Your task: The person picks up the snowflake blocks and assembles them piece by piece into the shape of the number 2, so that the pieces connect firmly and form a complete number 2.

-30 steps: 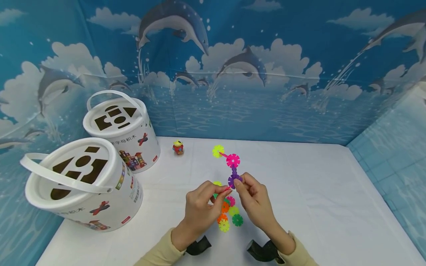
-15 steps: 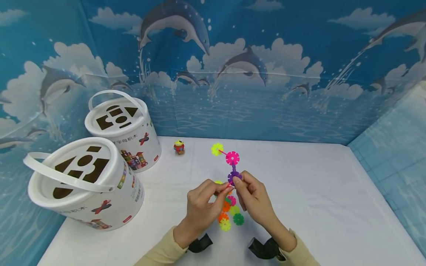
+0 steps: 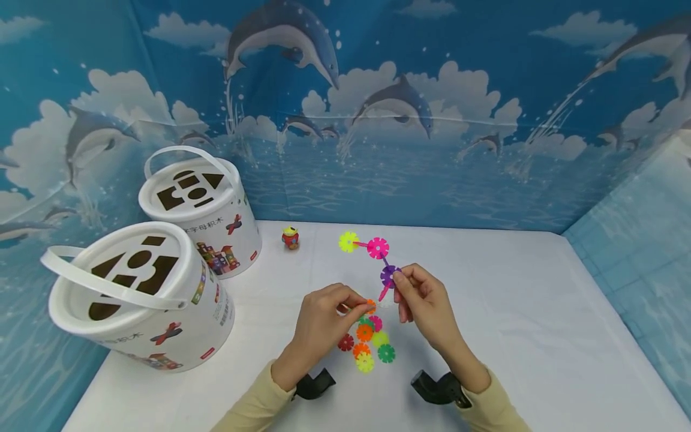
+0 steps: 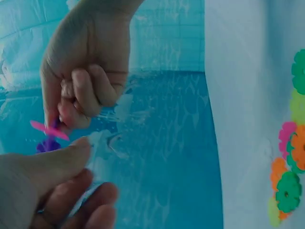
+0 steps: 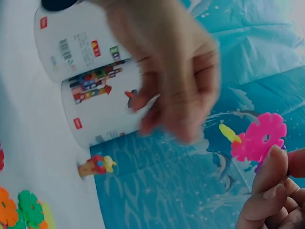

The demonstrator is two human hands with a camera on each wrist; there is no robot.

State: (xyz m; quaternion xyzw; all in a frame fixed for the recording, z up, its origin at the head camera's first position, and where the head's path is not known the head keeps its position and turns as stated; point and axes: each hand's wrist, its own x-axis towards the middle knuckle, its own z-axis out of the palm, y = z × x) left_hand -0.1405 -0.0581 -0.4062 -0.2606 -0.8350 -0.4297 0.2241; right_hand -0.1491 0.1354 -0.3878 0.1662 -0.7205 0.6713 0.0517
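My right hand pinches the purple notched disc of a linked chain of plastic snowflake discs. From it the chain runs up to a pink disc and on to a yellow-green disc. Another pink disc shows large in the right wrist view, above the right thumb. Slotted below the purple disc, an edge-on pink disc points down. My left hand is just left of the chain, apart from it, with relaxed fingers and nothing held. Under the hands lie loose discs, among them an orange one.
Two white lidded buckets, the front one and the rear one, stand at the left with handles raised. Near the back edge stands a small red-and-yellow figurine. A dolphin-printed blue cloth hangs behind the white table.
The left hand has let go of the lower pink disc and drawn back left and down. My right hand has lifted the chain slightly up and right, uncovering a red disc on the table.
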